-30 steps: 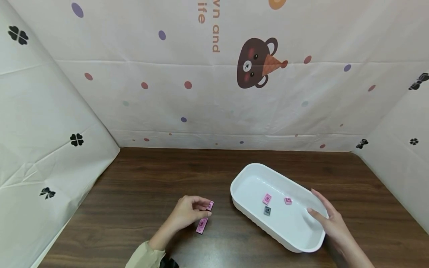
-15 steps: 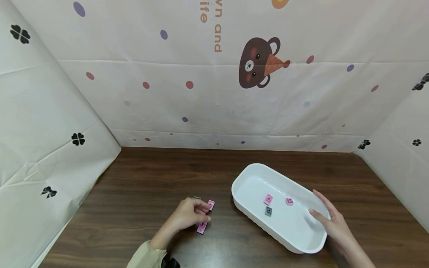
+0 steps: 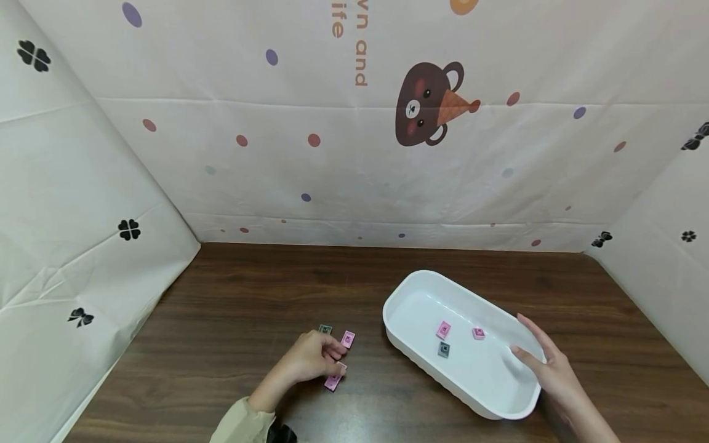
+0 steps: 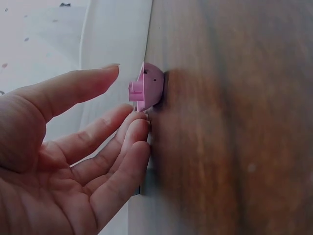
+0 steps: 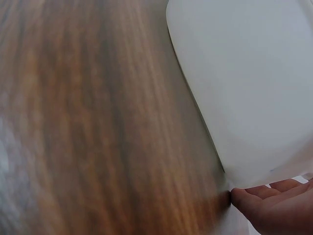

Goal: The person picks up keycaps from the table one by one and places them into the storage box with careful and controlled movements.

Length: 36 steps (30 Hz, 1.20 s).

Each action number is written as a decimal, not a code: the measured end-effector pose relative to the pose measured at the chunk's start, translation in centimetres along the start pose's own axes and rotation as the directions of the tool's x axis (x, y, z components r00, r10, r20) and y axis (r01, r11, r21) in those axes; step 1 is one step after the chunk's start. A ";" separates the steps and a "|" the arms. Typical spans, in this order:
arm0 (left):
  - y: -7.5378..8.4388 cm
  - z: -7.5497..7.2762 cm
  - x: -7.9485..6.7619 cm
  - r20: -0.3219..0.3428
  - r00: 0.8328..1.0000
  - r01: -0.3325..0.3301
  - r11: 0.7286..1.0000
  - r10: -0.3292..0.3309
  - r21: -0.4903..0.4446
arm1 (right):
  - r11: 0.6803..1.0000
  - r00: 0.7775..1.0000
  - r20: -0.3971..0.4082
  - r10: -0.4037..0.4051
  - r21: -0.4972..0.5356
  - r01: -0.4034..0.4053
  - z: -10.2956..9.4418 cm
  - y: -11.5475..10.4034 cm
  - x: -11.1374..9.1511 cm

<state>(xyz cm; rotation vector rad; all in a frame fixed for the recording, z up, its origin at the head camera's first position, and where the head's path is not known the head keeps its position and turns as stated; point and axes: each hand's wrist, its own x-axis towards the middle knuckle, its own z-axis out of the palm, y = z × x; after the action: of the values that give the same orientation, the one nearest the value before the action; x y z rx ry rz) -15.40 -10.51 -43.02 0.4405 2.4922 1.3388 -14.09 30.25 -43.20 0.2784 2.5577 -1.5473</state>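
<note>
My left hand [image 3: 316, 358] hovers low over the table with its thumb and fingers spread around a small pink plastic piece [image 3: 332, 384]. In the left wrist view, this pink piece [image 4: 152, 87] has a rounded body and a square stud, and a gap shows between it and the thumb. A second pink piece [image 3: 348, 339] lies just beyond the fingertips, beside a dark grey-green one [image 3: 325, 328]. My right hand [image 3: 554, 369] holds the near right rim of a white rectangular tub [image 3: 443, 374], thumb over the inner side.
Inside the tub lie two pink pieces, one flat [image 3: 443, 330] and one at the right [image 3: 479, 333], plus a grey piece [image 3: 444, 349]. The brown wooden table [image 3: 249, 283] meets a white printed cloth [image 3: 249, 178] at the back and both sides.
My left fingers have drawn back from the upper pink piece toward the nearer one, uncovering the grey-green piece. My right hand stays on the tub.
</note>
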 end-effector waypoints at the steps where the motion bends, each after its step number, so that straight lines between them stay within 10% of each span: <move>1: 0.0 0.0 0.0 0.003 1.000 0.003 1.000 -0.003 0.009 | 1.000 1.000 0.000 -0.002 0.001 0.002 0.0 0.0 0.0; 36: 0.5 0.3 0.1 -0.012 1.000 -0.003 0.994 0.004 0.112 | 1.000 1.000 0.001 0.008 -0.016 -0.008 -0.1 0.1 0.1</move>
<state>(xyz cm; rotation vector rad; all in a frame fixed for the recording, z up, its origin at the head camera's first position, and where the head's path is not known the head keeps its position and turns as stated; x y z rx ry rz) -15.32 -9.97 -42.81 0.4629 2.5862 1.2106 -14.18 30.35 -43.26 0.2853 2.5637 -1.5233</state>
